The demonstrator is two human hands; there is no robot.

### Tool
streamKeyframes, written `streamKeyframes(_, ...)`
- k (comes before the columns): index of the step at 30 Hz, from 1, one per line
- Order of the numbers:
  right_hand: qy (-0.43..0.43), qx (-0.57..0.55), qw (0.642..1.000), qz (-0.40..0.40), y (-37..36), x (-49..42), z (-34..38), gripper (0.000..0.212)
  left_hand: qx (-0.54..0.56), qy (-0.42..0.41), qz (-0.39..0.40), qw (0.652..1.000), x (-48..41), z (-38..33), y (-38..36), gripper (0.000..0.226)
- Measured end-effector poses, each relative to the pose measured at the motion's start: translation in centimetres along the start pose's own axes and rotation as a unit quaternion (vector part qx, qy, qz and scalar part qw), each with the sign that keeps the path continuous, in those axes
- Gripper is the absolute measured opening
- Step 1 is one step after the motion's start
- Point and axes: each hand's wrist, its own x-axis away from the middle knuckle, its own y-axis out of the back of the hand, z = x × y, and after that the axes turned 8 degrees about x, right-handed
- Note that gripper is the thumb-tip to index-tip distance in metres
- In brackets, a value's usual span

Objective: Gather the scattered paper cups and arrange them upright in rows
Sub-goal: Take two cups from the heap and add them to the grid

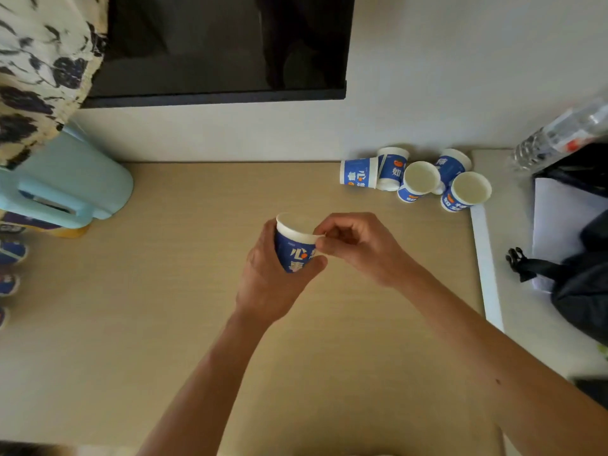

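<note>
Head view: the left hand (273, 278) wraps its fingers round a blue paper cup (294, 255), mouth up, over the table (164, 324), well right of the pale blue jug (65, 185). The right hand (358, 248) pinches its rim. Five more cups (421, 177) huddle farther right of the jug, by the wall.

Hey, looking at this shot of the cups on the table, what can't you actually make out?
Head view only.
The held paper cup: the left hand wraps its base and the right hand pinches the rim; one cup or a nested stack, unclear.
The cups at the left edge: cut off by the frame, blurred; count unknown.
The plastic bottle: blurred, cut by the right edge; label unreadable.
</note>
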Motion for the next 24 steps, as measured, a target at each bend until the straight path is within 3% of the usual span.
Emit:
streamKeyframes(3, 0.011, -0.001, 1.0, 0.022, 1.1, -0.5, 1.1, 0.013, 0.03, -0.012, -0.033, 0.999, -0.1, -0.2, 0.0, 0.045)
streamKeyframes(6, 0.034, 0.142, 0.987, -0.07, 3.4, -3.6, -0.4, 0.038, 0.049, 0.006, -0.057, 0.997, 0.3, -0.1, 0.5, 0.041)
streamKeyframes(8, 0.015, 0.345, 0.925, -0.155, 5.4, -6.8, -2.9, 0.046, 0.061, 0.015, -0.062, 0.996, 0.7, 0.1, 0.9, 0.04)
streamKeyframes(11, -0.072, 0.587, 0.797, -0.121, 8.0, -10.7, -7.0, 0.059, 0.077, 0.026, -0.066, 0.994, 1.7, 0.5, 1.4, 0.038)
streamKeyframes(13, -0.085, 0.667, 0.735, -0.085, 8.6, -12.1, -9.2, 0.056, 0.088, 0.032, -0.072, 0.993, 2.2, 0.8, 1.7, 0.038)
streamKeyframes(17, -0.068, 0.731, 0.674, -0.083, 8.2, -12.5, -10.7, 0.042, 0.094, 0.033, -0.076, 0.992, 3.0, 1.4, 2.2, 0.037)
streamKeyframes(20, -0.051, 0.737, 0.668, -0.088, 7.7, -12.4, -10.7, 0.045, 0.094, 0.035, -0.072, 0.992, 3.3, 1.9, 2.5, 0.038)
streamKeyframes(24, -0.025, 0.646, 0.752, -0.134, 6.7, -11.9, -8.9, 0.055, 0.091, 0.03, -0.074, 0.993, 3.3, 2.1, 2.6, 0.037)
